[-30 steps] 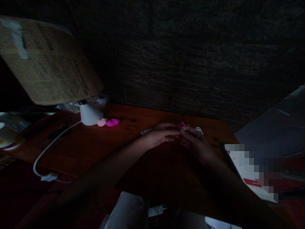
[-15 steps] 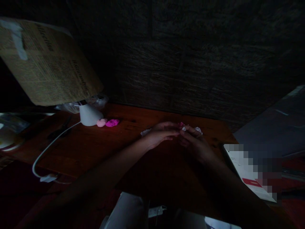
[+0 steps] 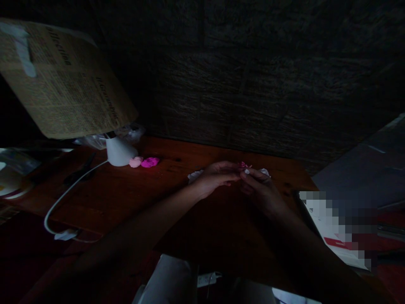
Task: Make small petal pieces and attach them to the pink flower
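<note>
Above the wooden table, my left hand [image 3: 217,179] and my right hand [image 3: 261,192] meet at the fingertips. A small white piece [image 3: 247,171] shows at the pinched thumb and finger of my right hand. My left fingers are bent and pressed close to it; whatever lies in them is hidden. Just behind the fingertips are small bright pink bits [image 3: 243,164]. White crumpled material [image 3: 193,175] peeks out behind my left wrist, and a similar white scrap [image 3: 265,172] sits behind my right hand. The dim light blurs details.
A lamp [image 3: 120,153] with a newspaper-covered shade [image 3: 79,80] stands on the left, its white cable [image 3: 68,192] looping over the table edge. Beside its base lie a pale pink lump [image 3: 136,161] and a magenta lump [image 3: 150,162]. Dark scissors [image 3: 79,173] lie further left.
Both hands stay together at nearly the same spot, with slight finger movement. The whole view has shifted a little; the lumps and lamp have not moved on the table.
</note>
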